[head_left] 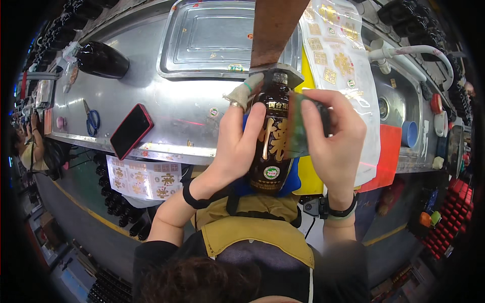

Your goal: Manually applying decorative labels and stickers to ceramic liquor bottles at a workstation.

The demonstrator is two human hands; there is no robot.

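Note:
A dark glossy bottle point(269, 169) with gold lettering and a round green-and-white sticker stands or leans in front of me, its neck against a metal-edged block. My left hand point(237, 139) is wrapped round its left side. One left finger wears a pale cloth cover with a green band. In my right hand point(337, 132) is a flat green scraper-like piece point(298, 132), blurred, pressed to or held close against the bottle's right side. Its exact kind is hard to make out. Blue cloth point(292, 179) shows behind the bottle's lower part.
A brown post point(275, 33) rises beyond the bottle. Around it are a metal tray point(166, 48), gold label sheets point(348, 76), a phone point(132, 131), scissors point(92, 121) and another dark bottle point(103, 59). A blue cup point(409, 134) sits by the sink at right. Another person point(35, 139) is far left.

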